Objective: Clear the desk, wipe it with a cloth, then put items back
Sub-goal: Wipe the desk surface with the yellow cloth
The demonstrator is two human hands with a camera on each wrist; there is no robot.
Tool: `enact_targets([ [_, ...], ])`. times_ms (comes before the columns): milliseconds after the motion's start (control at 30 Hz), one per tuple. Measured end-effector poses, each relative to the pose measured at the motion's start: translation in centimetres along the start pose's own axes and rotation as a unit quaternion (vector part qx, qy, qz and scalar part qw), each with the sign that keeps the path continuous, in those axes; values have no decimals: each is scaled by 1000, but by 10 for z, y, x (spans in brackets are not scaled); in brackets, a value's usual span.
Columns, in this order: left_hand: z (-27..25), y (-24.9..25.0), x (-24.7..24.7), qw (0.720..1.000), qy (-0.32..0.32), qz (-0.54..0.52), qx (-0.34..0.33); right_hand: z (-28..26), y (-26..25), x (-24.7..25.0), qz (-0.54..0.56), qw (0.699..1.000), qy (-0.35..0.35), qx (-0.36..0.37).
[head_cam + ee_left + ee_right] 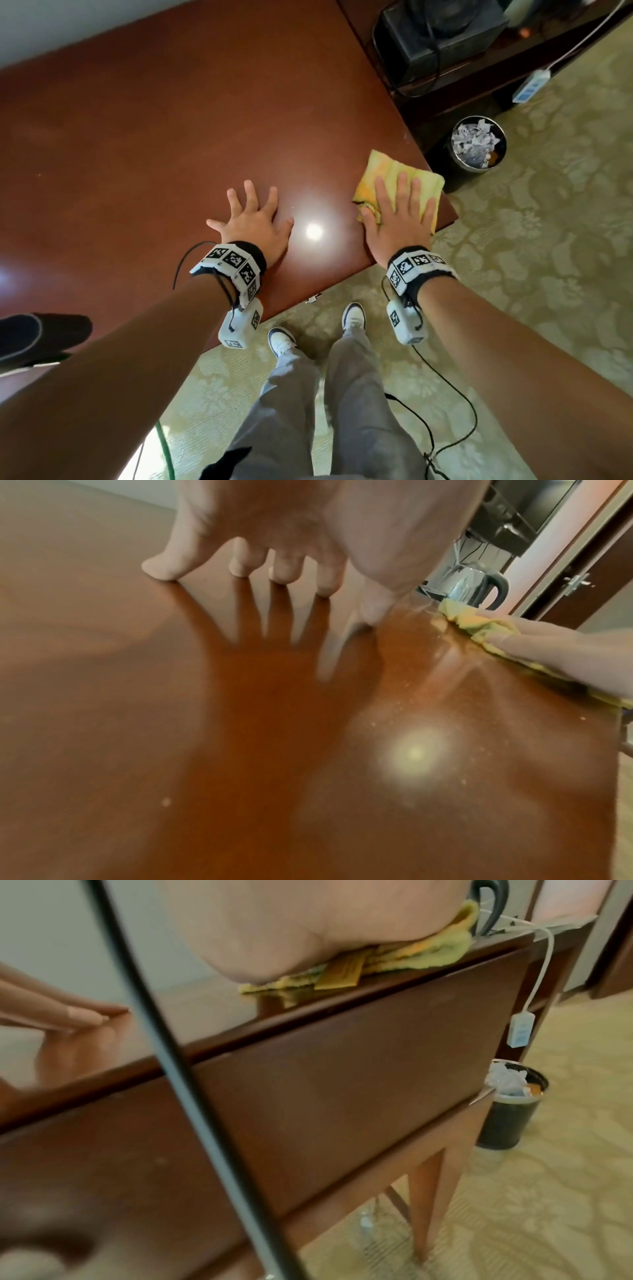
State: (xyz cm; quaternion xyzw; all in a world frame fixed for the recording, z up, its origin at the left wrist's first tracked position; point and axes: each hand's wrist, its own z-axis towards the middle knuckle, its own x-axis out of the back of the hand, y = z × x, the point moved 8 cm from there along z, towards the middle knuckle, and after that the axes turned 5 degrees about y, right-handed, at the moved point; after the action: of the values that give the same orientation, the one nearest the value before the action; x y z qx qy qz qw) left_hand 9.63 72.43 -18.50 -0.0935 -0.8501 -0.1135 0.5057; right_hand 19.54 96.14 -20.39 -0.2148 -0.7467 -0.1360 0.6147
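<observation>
Yellow cloth (400, 185) is lying folded flat at the desk's (154, 144) near right corner, its right edge reaching the desk edge. A tag is hanging off its near side in the right wrist view.

Handling, as a judgement: soft, light terry, several layers. It is going to bunch or unfold if dragged by one corner, so pressing down flat through the middle looks like the right hold. The polished top looks slick, so the cloth should slide easily; too little pressure and the hand may skate over it instead.

Right hand (397, 212) is pressing palm-down on the cloth, fingers (402, 186) straight and slightly apart, thumb on the left edge. Nothing is being pinched or clamped.

Left hand (251, 222) is bracing on bare wood well left of the cloth, fingers splayed wide. In the left wrist view the fingertips (159, 569) are touching the top and the palm is arching off it. It is holding nothing.

Dust specks are showing on the wood between the hands, around the lamp glare. The visible desk is carrying no items, so wiping appears to be the step in hand.

Bin (478, 144) is sitting on the carpet just past that corner.
</observation>
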Motion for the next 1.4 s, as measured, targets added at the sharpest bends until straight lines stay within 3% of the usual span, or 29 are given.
enact_targets([
  [100,1,1,3,1000,-4,-1,2,-14,-35,-6,7,1000,-12,6],
  [233,0,1,6,1000,-7,-21,-1,-64,-130,-17,27,983,-31,177],
  [300,-1,0,8,1000,-7,-29,-5,-75,-145,-21,35,978,-30,202],
  [467,2,2,10,999,13,-35,25,-44,-114,-14,3,971,-36,236],
  [633,5,22,6,999,5,-29,40,29,-19,8,8,996,-11,89],
  [733,9,28,6,998,-2,-34,45,48,14,14,13,999,-2,51],
  [867,14,29,11,995,-3,-70,66,38,-12,6,15,999,-17,23],
  [1033,18,29,16,987,4,-125,96,-26,-114,-10,15,973,-54,223],
  [1200,19,24,16,992,-1,-95,86,-15,-113,-8,7,960,-47,276],
  [1400,21,25,13,995,-18,-58,84,96,-14,24,28,993,-5,117],
])
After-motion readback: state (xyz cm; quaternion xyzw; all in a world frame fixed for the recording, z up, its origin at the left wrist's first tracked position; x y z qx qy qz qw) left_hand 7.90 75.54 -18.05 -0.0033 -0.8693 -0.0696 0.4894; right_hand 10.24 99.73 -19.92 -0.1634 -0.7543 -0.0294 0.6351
